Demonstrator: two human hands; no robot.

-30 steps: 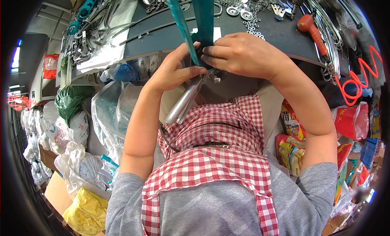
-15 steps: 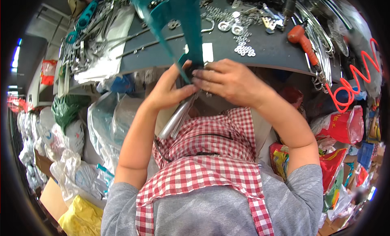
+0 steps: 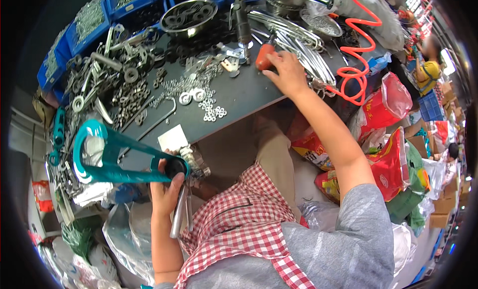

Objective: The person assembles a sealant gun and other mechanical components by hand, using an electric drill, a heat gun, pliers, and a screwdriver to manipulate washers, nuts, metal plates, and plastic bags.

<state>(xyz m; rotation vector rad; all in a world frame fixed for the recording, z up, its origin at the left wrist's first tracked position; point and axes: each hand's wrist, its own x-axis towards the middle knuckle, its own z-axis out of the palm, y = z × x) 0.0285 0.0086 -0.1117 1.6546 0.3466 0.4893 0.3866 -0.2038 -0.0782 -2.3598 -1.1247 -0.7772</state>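
My left hand grips a teal caulking gun frame at its black-ended rear, off the table's front edge. The frame's long open cradle points left to a rounded front end. Two silver levers hang below my fingers. At the table's right, my right hand has thumb and fingers around an orange air tool. My palm hides most of the tool's body.
A red coiled hose runs up at the right, beside a bundle of metal rods. Small rings and washers lie mid-table. Blue bins and a steel bowl of parts stand behind. Bags lie at the right.
My right hand has left the caulking gun and reached up right to the orange tool. The gun has tipped over leftward in my left hand. The view has turned right.
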